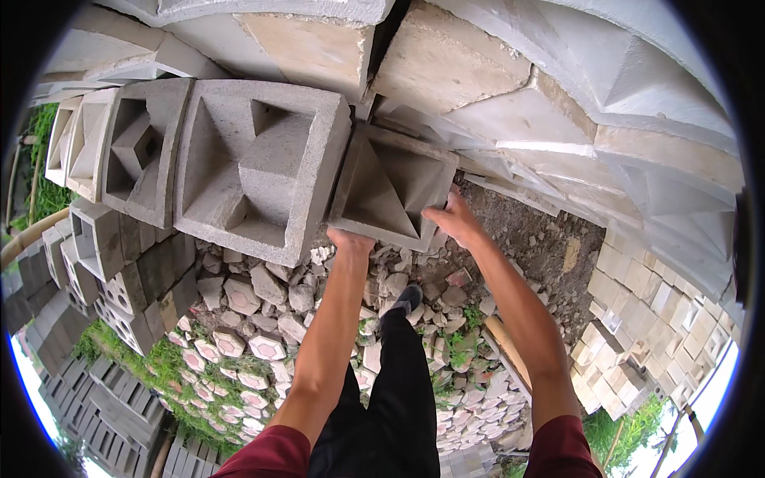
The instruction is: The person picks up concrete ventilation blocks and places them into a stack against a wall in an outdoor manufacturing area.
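A grey concrete ventilation block (392, 187) with slanted triangular hollows is between my two hands, close to the stacked blocks. My left hand (351, 240) is closed on its lower left edge, with the fingers partly hidden beneath. On the right side, my right hand (456, 219) grips the rim, its thumb on the front edge and the other fingers mostly out of sight. Just left of this block stands a larger grey concrete block (275, 171) with angular recesses. Whether the held block rests on anything underneath is hidden.
Large pale moulded blocks (454, 60) are stacked along the far side and right. Broken stones (271, 287) and hexagonal pavers (267, 346) cover uneven ground around my foot (409, 298). Grey hollow blocks (100, 239) stand left; cream blocks (645, 295) are piled right.
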{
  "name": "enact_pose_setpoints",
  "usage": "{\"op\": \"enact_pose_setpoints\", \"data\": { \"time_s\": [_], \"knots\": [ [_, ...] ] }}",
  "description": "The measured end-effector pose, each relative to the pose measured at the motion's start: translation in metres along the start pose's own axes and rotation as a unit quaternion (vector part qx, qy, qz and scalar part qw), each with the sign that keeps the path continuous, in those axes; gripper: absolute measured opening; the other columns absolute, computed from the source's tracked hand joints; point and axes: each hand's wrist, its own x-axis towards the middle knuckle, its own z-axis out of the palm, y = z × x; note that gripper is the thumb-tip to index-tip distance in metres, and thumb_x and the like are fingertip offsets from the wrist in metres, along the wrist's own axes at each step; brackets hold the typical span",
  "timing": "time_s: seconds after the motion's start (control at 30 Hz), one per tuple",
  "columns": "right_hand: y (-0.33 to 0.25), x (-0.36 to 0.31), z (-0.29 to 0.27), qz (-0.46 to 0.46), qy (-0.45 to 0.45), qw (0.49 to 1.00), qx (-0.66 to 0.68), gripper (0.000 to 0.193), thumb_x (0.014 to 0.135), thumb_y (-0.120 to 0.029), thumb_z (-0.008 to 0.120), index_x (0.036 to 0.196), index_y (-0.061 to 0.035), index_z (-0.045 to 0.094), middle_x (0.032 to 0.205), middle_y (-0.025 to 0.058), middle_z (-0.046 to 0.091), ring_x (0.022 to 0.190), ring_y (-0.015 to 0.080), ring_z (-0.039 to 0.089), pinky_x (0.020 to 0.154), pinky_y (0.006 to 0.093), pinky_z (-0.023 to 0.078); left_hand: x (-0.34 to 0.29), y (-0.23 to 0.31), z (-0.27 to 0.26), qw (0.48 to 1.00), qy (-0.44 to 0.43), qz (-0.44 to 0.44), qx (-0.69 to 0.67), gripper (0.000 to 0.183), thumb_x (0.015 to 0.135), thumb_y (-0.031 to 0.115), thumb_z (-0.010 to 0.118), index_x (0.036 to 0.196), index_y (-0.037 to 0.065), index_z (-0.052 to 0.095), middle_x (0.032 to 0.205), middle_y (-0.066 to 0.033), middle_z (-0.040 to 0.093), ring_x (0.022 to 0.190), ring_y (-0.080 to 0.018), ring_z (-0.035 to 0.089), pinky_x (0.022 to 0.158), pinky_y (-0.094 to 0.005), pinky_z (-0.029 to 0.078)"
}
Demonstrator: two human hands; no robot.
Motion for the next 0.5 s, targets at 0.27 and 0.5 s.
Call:
{"op": "enact_pose_setpoints", "data": {
  "time_s": [0.27,0.5],
  "knots": [
    [-0.011,0.002,-0.003,-0.01,-0.023,0.999,0.041,0.045,0.082,-0.025,0.068,0.116,-0.0006,0.051,0.097,0.0117,0.063,0.078,0.0169,0.062,0.056,0.0314,0.052,0.005,-0.001,0.011,1.0,0.031,-0.003,0.005,0.054,0.094,0.041,0.023,0.128,0.01,0.051,0.13,-0.0093,0.053,0.121,-0.0314,0.047,0.104,-0.0468,0.035],
    [0.03,-0.041,0.017,0.005,0.115,0.89,0.44,0.067,0.092,-0.048,0.048,0.134,0.0025,0.037,0.134,0.022,0.043,0.119,0.0318,0.048,0.09,0.0464,0.048,-0.006,0.003,-0.008,1.0,0.015,-0.009,0.017,0.055,0.095,0.041,0.023,0.136,0.009,0.041,0.139,-0.0087,0.043,0.129,-0.0284,0.038,0.108,-0.0456,0.027]
  ]
}}
